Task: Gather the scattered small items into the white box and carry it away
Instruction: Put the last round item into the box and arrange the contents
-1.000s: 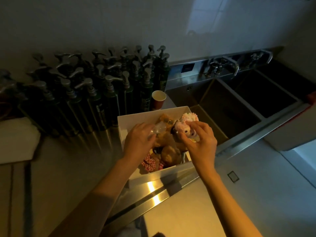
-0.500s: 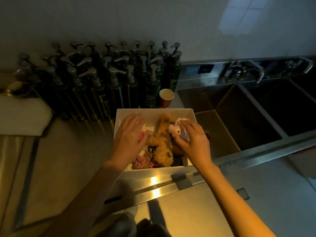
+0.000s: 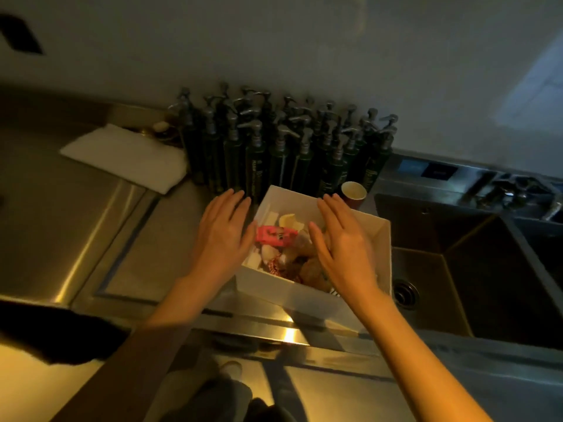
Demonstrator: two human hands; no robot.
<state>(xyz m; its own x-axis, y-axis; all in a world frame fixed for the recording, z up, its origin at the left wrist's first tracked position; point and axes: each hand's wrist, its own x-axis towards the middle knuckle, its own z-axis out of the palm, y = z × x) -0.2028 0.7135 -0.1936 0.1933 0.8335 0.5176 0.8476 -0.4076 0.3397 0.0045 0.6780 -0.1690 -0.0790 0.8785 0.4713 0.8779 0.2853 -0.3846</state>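
Hovering with straight, spread fingers, the left hand (image 3: 221, 237) sits at the left wall of the white box (image 3: 307, 295); its grip is wide and holds nothing. The right hand (image 3: 342, 251) is flat above the box's right half, grip likewise wide and unloaded. Between the two hands the small items (image 3: 281, 243) lie heaped inside the box, a pink packet (image 3: 275, 234) uppermost. The box stands on the steel worktop (image 3: 91, 226). Beyond the fingertips stand dark pump bottles (image 3: 283, 150) and a paper cup (image 3: 353, 193); a sink (image 3: 475, 269) lies right of the right hand.
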